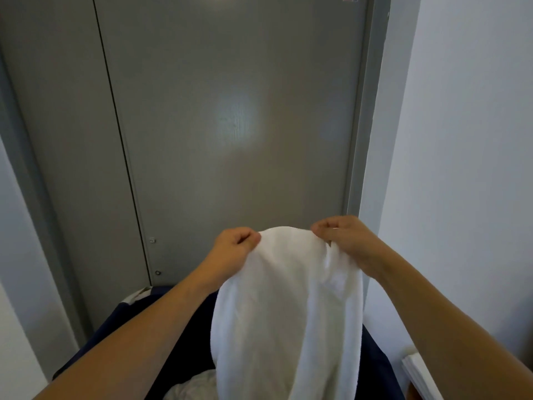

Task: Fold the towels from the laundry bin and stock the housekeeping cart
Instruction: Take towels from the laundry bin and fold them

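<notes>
A white towel point(285, 307) hangs in front of me, held up by its top edge. My left hand point(235, 245) pinches the edge at its left end, and my right hand point(343, 235) pinches it at its right end. The cloth droops between and below both hands, down over a dark blue laundry bin point(115, 330). More white laundry point(193, 385) lies crumpled inside the bin at the bottom of the view.
A grey double door point(225, 125) stands close behind the bin. White walls flank it on both sides. A stack of folded white cloth point(418, 376) shows at the lower right edge.
</notes>
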